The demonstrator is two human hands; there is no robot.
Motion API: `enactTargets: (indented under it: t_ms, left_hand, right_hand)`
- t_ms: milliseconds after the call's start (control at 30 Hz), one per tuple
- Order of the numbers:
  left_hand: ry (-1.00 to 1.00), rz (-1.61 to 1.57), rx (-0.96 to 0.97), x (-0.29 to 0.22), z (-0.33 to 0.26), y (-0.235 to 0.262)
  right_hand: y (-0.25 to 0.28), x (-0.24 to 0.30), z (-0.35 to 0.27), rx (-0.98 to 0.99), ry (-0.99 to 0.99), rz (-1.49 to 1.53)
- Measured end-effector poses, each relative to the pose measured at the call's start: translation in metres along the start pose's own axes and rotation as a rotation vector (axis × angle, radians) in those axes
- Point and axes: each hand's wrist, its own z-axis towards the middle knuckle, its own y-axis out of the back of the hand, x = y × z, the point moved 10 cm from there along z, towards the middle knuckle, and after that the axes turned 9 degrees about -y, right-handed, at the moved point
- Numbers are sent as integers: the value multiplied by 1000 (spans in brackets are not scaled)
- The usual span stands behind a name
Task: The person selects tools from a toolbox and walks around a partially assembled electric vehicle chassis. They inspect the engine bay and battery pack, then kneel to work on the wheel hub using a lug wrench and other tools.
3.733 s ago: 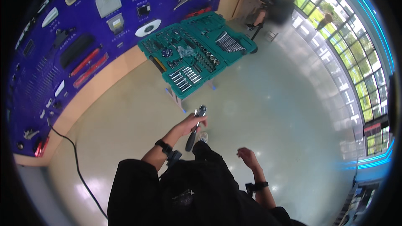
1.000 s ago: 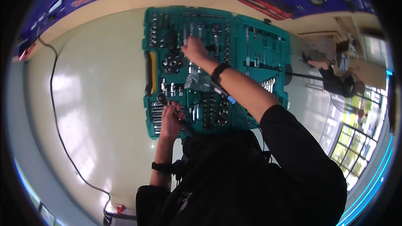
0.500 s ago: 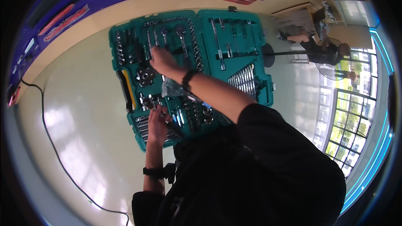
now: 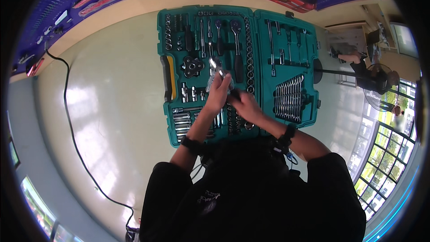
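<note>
Over the open green tool case (image 4: 167,107) I hold a ratchet wrench (image 4: 215,62) in both hands. Its shiny head points up and away from me, and a dark handle runs back toward my right. My left hand (image 4: 218,92) is closed round the metal neck below the head. At the handle end, my right hand (image 4: 247,107) has its fingers wrapped round the dark grip. A crumpled clear plastic bag (image 4: 209,83) lies beneath, partly hidden by my left hand. Two more ratchet wrenches (image 4: 236,47) rest in the case beyond my hands.
Sockets (image 4: 168,31) line the case's slots, beside a dark three-lobed tool (image 4: 193,66) and a yellow-black handled tool (image 4: 168,78). The right half holds a row of combination wrenches (image 4: 289,98). A black cable (image 4: 67,103) crosses the pale tabletop; a standing fan (image 4: 380,83) and another person (image 4: 360,69) are at right.
My right hand has come back from the case's far slots to the wrench handle. My left hand has lifted the wrench up and inward. The whole view has shifted.
</note>
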Motion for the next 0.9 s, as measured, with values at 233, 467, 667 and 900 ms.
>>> enactTargets:
  t_ms: [233,467,667,900]
  left_hand:
    - [148,-100,52,1,-16,6]
    - [178,-186,12,21,-76,42]
    - [193,-300,9,23,-90,56]
    - [183,-259,42,6,-86,51]
  right_hand:
    - [72,-11,91,-523,-13,-248]
    - [72,-36,143,-527,-24,-41]
    - [27,-16,141,-10,-161,835]
    - [22,-37,149,47,-210,1022]
